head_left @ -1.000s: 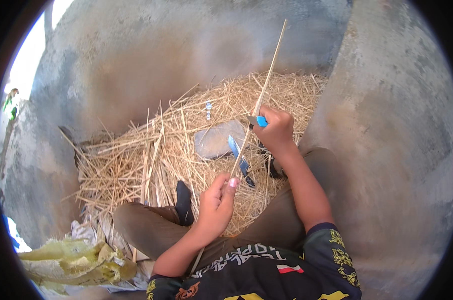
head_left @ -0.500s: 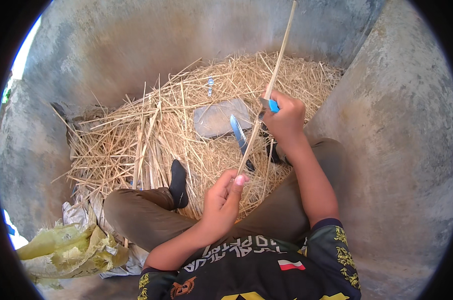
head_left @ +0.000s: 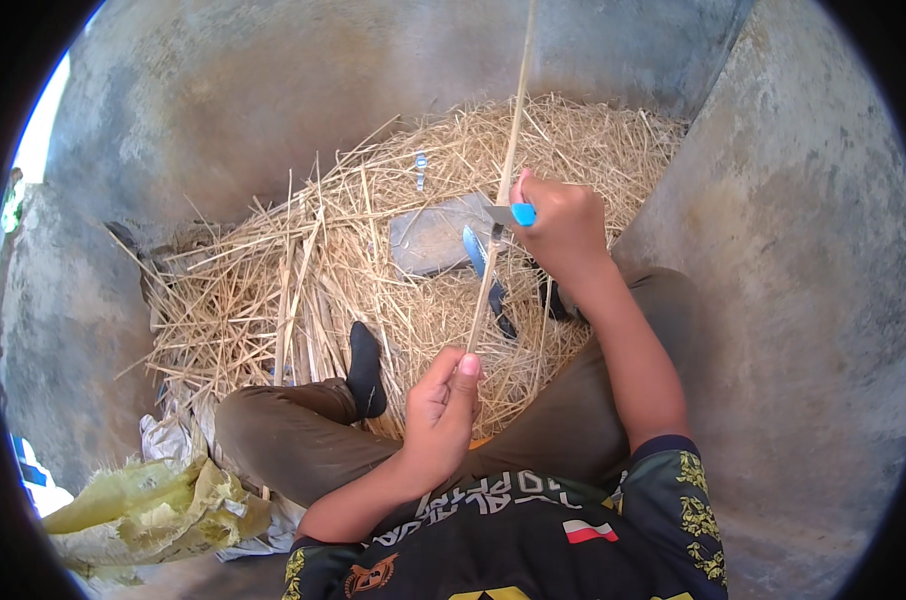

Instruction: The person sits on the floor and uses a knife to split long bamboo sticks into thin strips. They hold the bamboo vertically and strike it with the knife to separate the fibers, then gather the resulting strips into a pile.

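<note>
My left hand (head_left: pixel 439 405) grips the near end of a long, thin, pale strip (head_left: pixel 517 120) that looks like split bamboo, thumb along its side. The strip slants up and away, its far end past the top of the view. My right hand (head_left: pixel 567 222) is closed round a small knife (head_left: pixel 522 214) with a blue handle. Its short grey blade lies across the strip, roughly midway along the visible length. The right fingertips are partly hidden behind the strip and handle. Below the strip, a larger knife (head_left: pixel 475 250) with a dark handle rests partly against a grey stone block (head_left: pixel 420 243).
Loose straw-like shavings (head_left: pixel 593 140) cover the floor, with longer strips (head_left: pixel 263 290) heaped at left. A wristwatch-like object (head_left: pixel 420 171) lies beyond the block. A torn yellowish sack (head_left: pixel 163 515) sits lower left. Concrete walls (head_left: pixel 793 250) enclose the spot; my crossed legs (head_left: pixel 283 430) frame the near side.
The strip's far end has swung left and it stands steeper. My right hand with the small knife has shifted slightly left, while my left hand has barely moved.
</note>
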{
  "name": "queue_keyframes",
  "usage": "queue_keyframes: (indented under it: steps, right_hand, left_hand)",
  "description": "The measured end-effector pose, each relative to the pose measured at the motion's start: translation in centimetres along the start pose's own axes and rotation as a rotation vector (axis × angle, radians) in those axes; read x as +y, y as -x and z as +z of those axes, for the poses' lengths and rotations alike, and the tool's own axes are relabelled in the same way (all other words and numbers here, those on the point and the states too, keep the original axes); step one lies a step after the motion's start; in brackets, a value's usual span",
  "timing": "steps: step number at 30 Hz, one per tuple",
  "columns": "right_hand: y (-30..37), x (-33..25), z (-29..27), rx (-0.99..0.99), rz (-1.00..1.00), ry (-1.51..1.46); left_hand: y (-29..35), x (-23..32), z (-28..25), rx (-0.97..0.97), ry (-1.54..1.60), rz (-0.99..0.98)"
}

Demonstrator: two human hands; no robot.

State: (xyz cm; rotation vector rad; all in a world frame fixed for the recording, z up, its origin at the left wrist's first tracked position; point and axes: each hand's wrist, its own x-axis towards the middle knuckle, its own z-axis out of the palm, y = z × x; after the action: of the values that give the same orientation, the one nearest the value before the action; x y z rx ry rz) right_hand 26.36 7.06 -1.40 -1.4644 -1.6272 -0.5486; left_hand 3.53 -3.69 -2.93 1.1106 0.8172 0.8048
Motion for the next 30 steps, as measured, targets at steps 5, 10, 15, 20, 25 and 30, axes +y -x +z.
queue_keyframes:
  steps: [5, 10, 15, 20, 25, 30]
  right_hand:
    - [-1.3, 4.1, 0.9, -0.082, 0.318, 0.206]
    - [-2.8, 5.7, -3.0, -0.118, 0.520, 0.185]
    - [-0.3, 2.6, -1.8, -0.145, 0.288, -0.035]
    - [-0.1, 1.4, -1.3, -0.162, 0.148, -0.082]
    - [0.3, 0.7, -0.6, -0.157, 0.206, -0.228]
    - [-0.4, -0.4, -1.3, -0.194, 0.256, -0.252]
  left_hand:
    - [0.7, -1.5, 0.6, 0.026, -0.226, 0.053]
    - [0.4, -2.6, 0.8, -0.053, -0.230, -0.001]
    - [-0.9, -1.2, 0.5, -0.100, -0.051, -0.108]
    - [-1.7, 0.1, -1.3, -0.151, 0.163, -0.220]
    - [-1.5, 2.2, -0.8, -0.136, 0.014, -0.184]
    - [-2.9, -0.1, -1.9, -0.127, 0.103, -0.103]
